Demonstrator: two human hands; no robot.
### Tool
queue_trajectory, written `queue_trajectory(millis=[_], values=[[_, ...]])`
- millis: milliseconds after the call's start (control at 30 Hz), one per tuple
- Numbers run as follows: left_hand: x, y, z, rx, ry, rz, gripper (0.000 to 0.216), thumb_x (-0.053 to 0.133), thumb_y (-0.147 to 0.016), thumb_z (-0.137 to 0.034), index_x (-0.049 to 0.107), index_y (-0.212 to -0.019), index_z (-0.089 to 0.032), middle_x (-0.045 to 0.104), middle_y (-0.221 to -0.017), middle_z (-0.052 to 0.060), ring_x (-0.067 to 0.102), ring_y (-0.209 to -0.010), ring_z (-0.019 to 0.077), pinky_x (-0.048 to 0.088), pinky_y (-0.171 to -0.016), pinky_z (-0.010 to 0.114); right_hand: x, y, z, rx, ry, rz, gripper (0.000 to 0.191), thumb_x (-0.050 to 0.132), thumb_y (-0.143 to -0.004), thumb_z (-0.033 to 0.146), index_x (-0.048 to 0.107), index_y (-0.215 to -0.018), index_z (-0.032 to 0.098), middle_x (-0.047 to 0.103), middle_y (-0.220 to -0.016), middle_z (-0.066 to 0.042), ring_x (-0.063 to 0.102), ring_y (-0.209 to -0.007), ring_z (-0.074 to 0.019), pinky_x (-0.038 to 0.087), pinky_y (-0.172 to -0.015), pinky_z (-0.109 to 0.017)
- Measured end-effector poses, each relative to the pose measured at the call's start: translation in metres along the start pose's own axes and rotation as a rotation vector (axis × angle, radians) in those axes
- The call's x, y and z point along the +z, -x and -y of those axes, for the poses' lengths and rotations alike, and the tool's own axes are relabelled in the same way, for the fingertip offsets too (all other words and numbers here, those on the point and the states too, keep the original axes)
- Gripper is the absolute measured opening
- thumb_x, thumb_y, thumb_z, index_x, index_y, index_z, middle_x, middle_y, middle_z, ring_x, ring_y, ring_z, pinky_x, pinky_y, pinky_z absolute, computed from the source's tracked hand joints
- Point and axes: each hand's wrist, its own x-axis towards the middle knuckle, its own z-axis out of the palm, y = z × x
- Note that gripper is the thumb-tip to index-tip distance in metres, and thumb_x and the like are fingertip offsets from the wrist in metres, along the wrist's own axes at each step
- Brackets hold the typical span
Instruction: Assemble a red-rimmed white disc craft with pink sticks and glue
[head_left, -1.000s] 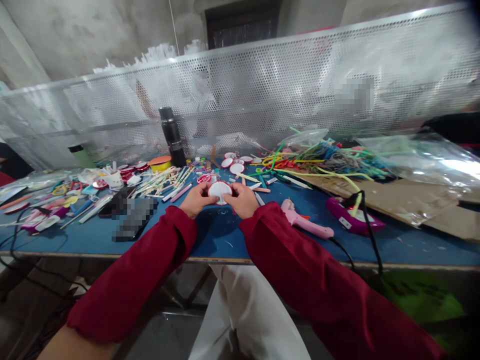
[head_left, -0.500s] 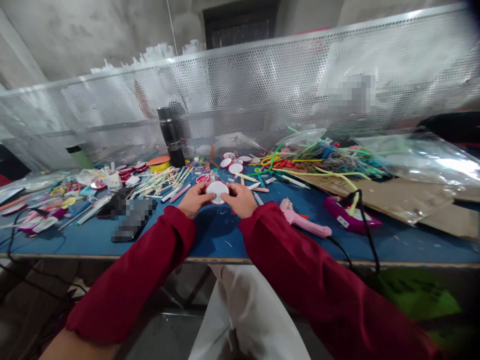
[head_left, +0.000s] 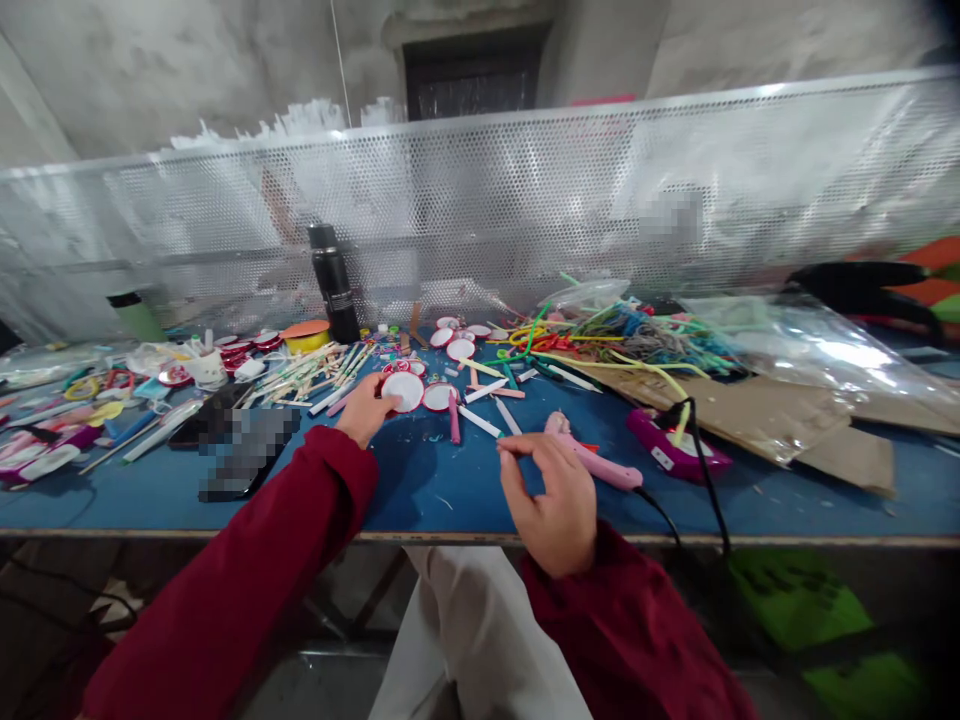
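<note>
In my left hand [head_left: 367,405] is a round white lid with a red rim [head_left: 403,392], gripped at its left edge by thumb and fingers. A second red-rimmed lid [head_left: 439,397] lies just to its right on the blue table. My right hand [head_left: 551,500] is held over the table's front part, thumb and forefinger brought together in a pinch; whether something small is between them I cannot make out. Close to those fingertips is the teal end of a white stick [head_left: 478,419]. A pink glue gun [head_left: 600,462] rests right behind my right hand.
Several red-rimmed lids [head_left: 460,349] lie farther back. A black bottle [head_left: 335,290] stands near the perforated metal screen [head_left: 480,220]. To the left are a phone [head_left: 251,455] and a heap of sticks [head_left: 319,370]; to the right, a purple socket box [head_left: 679,445] with a cable, cardboard [head_left: 780,415] and coloured cords.
My right hand has let go of the lid and moved right and nearer to me. The left hand, keeping a lid, has shifted slightly left. Another lid now shows beside it.
</note>
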Motion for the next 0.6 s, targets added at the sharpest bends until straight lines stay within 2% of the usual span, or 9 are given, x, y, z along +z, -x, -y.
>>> queue_trajectory(millis=[200,400,500,600], values=[[-0.018,0.016,0.0,0.165,-0.352,0.075,0.059,0.066,-0.065,-0.016,0.054,-0.123,-0.018,0.067,-0.098,0.007,0.064,-0.079,0.0194,0.05,-0.069,0.032,-0.013,0.01,-0.005,-0.071,0.033,0.031,0.012,0.055,-0.085,0.014,0.063,-0.091,0.022,0.07,-0.087,-0.005,0.064,-0.083,-0.0204,0.05,-0.08,-0.037],[-0.024,0.029,0.0,0.212,-0.683,0.128,0.048,0.061,-0.072,-0.019,0.059,-0.12,-0.02,0.069,-0.102,0.007,0.064,-0.088,0.0228,0.047,-0.082,0.036,-0.009,0.021,-0.018,-0.062,0.035,0.051,0.013,0.056,-0.085,0.011,0.062,-0.091,0.021,0.069,-0.086,-0.004,0.063,-0.083,-0.0195,0.049,-0.081,-0.037],[-0.021,0.036,-0.003,0.214,-0.784,0.144,0.039,0.058,-0.077,-0.022,0.061,-0.116,-0.022,0.069,-0.104,0.007,0.064,-0.091,0.0234,0.046,-0.082,0.035,-0.009,0.026,-0.02,-0.076,0.039,0.064,0.013,0.057,-0.084,0.012,0.062,-0.092,0.021,0.069,-0.087,-0.004,0.062,-0.083,-0.0196,0.049,-0.082,-0.038],[-0.017,0.043,-0.006,0.24,-0.861,0.107,0.033,0.053,-0.082,-0.024,0.064,-0.114,-0.023,0.067,-0.107,0.008,0.064,-0.09,0.0224,0.046,-0.081,0.034,-0.011,0.029,-0.019,-0.085,0.04,0.077,0.013,0.056,-0.085,0.012,0.063,-0.092,0.021,0.069,-0.087,-0.005,0.062,-0.082,-0.0196,0.049,-0.082,-0.039]])
